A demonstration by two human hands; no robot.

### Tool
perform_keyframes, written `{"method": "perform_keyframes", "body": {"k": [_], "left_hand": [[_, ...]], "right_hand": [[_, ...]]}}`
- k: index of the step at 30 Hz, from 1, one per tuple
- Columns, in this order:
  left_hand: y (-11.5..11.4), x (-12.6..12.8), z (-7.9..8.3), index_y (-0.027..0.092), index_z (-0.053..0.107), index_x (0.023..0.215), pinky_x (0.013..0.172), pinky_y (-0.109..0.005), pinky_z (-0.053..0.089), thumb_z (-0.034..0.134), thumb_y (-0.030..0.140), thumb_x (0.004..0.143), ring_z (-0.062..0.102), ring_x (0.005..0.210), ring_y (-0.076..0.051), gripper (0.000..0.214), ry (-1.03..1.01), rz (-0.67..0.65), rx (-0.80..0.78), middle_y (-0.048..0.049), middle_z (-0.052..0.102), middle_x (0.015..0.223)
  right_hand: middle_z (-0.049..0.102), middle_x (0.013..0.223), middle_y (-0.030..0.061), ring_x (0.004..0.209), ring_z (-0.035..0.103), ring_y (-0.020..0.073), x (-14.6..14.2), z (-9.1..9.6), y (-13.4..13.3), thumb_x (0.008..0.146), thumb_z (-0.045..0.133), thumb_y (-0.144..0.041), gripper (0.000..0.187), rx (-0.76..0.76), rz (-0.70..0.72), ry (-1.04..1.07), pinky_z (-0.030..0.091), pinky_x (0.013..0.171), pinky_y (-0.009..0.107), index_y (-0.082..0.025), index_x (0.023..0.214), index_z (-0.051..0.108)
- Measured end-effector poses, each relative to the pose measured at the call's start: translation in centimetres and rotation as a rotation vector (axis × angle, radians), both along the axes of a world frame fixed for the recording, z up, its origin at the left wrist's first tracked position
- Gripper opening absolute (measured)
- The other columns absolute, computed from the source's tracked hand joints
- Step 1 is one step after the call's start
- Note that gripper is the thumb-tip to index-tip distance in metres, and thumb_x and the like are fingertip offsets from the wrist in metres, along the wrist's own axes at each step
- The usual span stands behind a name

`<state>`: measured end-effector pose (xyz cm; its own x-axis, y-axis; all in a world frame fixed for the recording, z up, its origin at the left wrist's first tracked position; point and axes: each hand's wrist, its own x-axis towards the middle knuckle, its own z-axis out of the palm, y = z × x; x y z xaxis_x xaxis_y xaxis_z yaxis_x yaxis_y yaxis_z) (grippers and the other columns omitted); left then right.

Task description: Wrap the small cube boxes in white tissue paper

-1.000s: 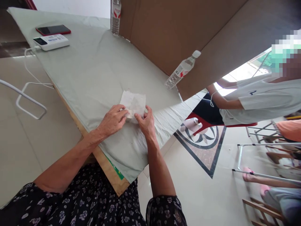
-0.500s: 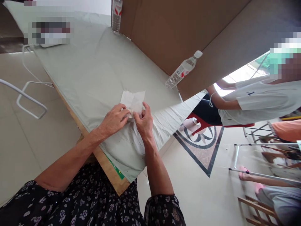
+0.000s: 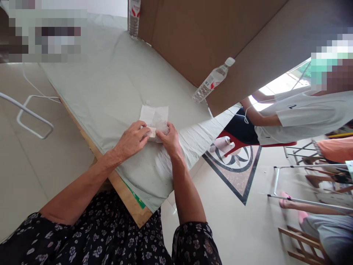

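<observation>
Fingers point(image 3: 140, 124) of the left hand point(image 3: 146, 133) are curled narrow on a small pale piece point(image 3: 152, 132), over creased paper point(image 3: 160, 113). Right hand point(image 3: 162, 130) has its thumb at the piece's other end, pinching the paper. Paper's far edge looks straighter than half a second ago. Beyond, the surface point(image 3: 107, 84) has room up to a leaning bottle point(image 3: 213, 83) and cardboard point(image 3: 204, 40).
</observation>
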<state>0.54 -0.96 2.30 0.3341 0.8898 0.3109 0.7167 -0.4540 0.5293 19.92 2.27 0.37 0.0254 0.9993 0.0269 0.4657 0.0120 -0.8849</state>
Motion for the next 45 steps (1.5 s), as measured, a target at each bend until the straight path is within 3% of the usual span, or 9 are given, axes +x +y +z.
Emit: {"method": "perform_keyframes", "body": {"k": [4,10,18,28,33,40,45], "left_hand": [[-0.1,0.1,0.3,0.018,0.072,0.109,0.097,-0.041,0.055,0.055,0.020,0.094,0.064,0.113,-0.028,0.023,0.047,0.019,0.005,-0.0133,0.065,0.124],[0.0,0.3,0.2,0.019,0.072,0.107,0.096,-0.039,0.055,0.055,0.019,0.094,0.063,0.110,-0.027,0.022,0.062,0.023,0.032,-0.0117,0.065,0.122],[0.1,0.5,0.5,0.018,0.073,0.106,0.097,-0.041,0.056,0.052,0.018,0.096,0.064,0.110,-0.027,0.024,0.089,0.005,0.012,-0.0129,0.065,0.122],[0.2,0.5,-0.1,0.017,0.070,0.108,0.100,-0.043,0.056,0.051,0.017,0.096,0.064,0.112,-0.027,0.023,-0.035,0.001,-0.009,-0.0133,0.066,0.120],[-0.2,0.6,-0.8,0.015,0.060,0.128,0.096,-0.038,0.058,0.061,0.018,0.088,0.065,0.111,-0.024,0.040,-0.196,0.093,-0.015,-0.0153,0.059,0.132],[0.1,0.4,-0.9,0.018,0.070,0.100,0.100,-0.040,0.056,0.059,0.019,0.089,0.065,0.109,-0.024,0.016,-0.161,0.038,0.059,-0.0105,0.066,0.113],[0.4,-0.4,-0.7,0.016,0.075,0.107,0.088,-0.035,0.059,0.060,0.020,0.086,0.066,0.092,-0.019,0.026,-0.182,-0.037,0.033,-0.0105,0.066,0.116]], "right_hand": [[0.075,0.088,0.0045,0.078,0.067,0.0239,-0.7,-0.1,-0.2,0.077,0.062,-0.030,0.058,0.044,-0.011,-0.248,0.055,0.076,0.037,-0.016,0.133,0.057],[0.075,0.086,0.0073,0.078,0.067,0.0283,-1.3,0.1,-0.9,0.081,0.056,-0.028,0.060,0.106,-0.041,-0.392,0.053,0.076,0.041,-0.017,0.140,0.052],[0.066,0.077,-0.0015,0.069,0.060,0.0166,-2.1,1.7,-2.0,0.086,0.059,-0.031,0.053,0.179,-0.109,-0.148,0.049,0.073,0.031,-0.013,0.136,0.057],[0.072,0.088,-0.0007,0.060,0.054,0.0102,-3.2,1.0,-2.6,0.091,0.062,-0.034,0.049,0.250,-0.006,-0.049,0.051,0.067,0.027,-0.019,0.138,0.061],[0.076,0.103,0.0048,0.075,0.064,0.0131,-2.4,1.1,-3.4,0.098,0.055,-0.040,0.047,0.249,0.097,0.052,0.055,0.074,0.029,-0.020,0.140,0.061],[0.077,0.107,0.0030,0.072,0.062,0.0106,-1.9,0.0,-3.5,0.095,0.052,-0.024,0.048,0.283,0.142,0.121,0.055,0.076,0.029,-0.024,0.142,0.058],[0.075,0.112,0.0037,0.066,0.058,0.0097,-1.9,-0.7,-3.9,0.090,0.059,-0.025,0.054,0.303,0.151,0.190,0.052,0.065,0.027,-0.026,0.144,0.056]]}}
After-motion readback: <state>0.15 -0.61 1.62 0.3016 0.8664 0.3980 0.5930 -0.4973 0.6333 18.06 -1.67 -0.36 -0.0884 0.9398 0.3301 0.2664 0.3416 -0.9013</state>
